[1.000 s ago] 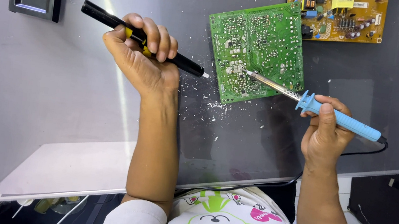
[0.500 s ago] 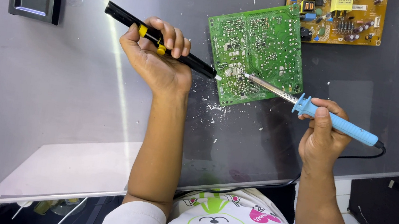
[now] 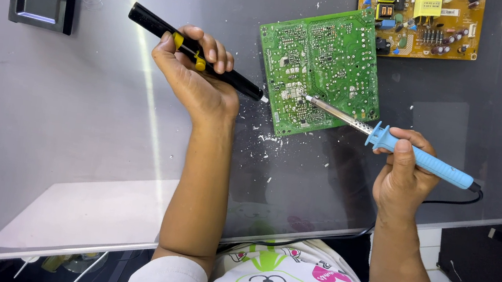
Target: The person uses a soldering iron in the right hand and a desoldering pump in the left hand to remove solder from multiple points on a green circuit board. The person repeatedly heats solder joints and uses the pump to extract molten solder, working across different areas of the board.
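**Two tools meet at the green board**

The left hand (image 3: 191,77) grips a black desoldering pump (image 3: 194,53), its tip at the left edge of the green circuit board (image 3: 320,66), which lies flat on the grey bench (image 3: 70,122). The right hand (image 3: 404,176) clasps a blue-handled soldering iron (image 3: 394,143), its metal tip touching the board. A yellow circuit board (image 3: 418,20) lies just beyond, and white flecks (image 3: 264,138) dot the bench.

An electronics repair workshop is showing here: a green circuit board (image 3: 320,71) and a yellow circuit board (image 3: 420,19) are lying on a grey table (image 3: 73,103), with a soldering iron (image 3: 395,141) and solder flecks (image 3: 264,139) scattering around.
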